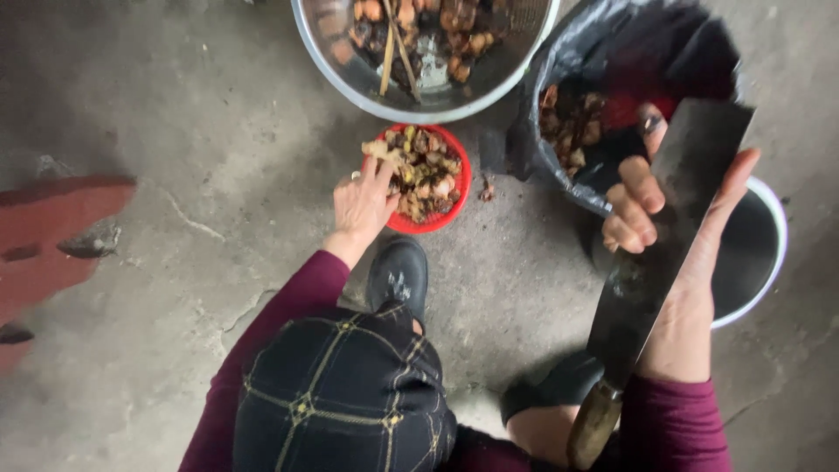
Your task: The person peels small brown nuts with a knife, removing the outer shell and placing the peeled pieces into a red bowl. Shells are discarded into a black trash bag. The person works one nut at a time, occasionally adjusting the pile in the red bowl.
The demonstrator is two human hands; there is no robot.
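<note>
Cleaver (664,253) clasped in right hand (677,223); left hand (365,205) pinches, prob., scraps in red basket (459,188).

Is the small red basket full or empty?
Full: the red basket is heaped with brown chunks, and the left hand reaches into it.

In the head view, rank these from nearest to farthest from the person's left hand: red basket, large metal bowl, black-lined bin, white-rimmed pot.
1. red basket: the left hand reaches into its left side, touching the pieces inside.
2. large metal bowl: just above the basket, at the top edge.
3. black-lined bin: upper right, beyond the basket.
4. white-rimmed pot: far right, behind the right hand holding the cleaver.
</note>
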